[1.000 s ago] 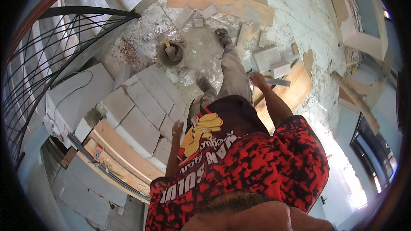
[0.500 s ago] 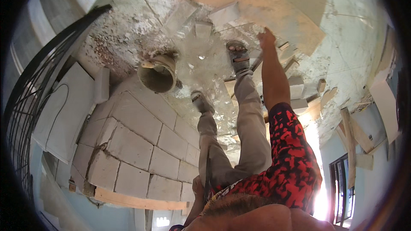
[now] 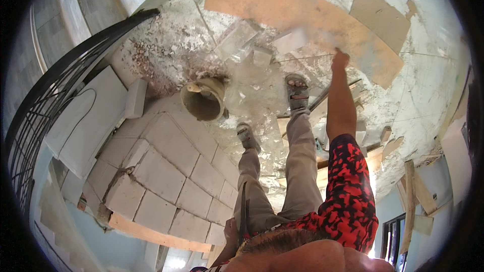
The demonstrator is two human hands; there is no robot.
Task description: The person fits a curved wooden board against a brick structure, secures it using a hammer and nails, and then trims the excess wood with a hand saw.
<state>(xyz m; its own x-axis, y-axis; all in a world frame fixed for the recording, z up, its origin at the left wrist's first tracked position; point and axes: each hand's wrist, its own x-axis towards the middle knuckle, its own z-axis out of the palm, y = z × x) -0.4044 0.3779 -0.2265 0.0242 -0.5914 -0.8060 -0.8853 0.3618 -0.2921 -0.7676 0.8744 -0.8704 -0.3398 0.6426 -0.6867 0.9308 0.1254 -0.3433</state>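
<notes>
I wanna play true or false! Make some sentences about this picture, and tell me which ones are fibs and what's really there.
1. The person's right arm is stretched out, with the right hand away from the body. True.
2. The bucket stands to the right of both feet. False: it stands to the left of them.
3. The person wears sandals. True.
4. The curved railing is bright yellow. False: it is black.
5. The left hand is up by the long orange board. False: it is low, beside the left thigh.
6. Pale blocks are stacked on the person's left. True.
</notes>
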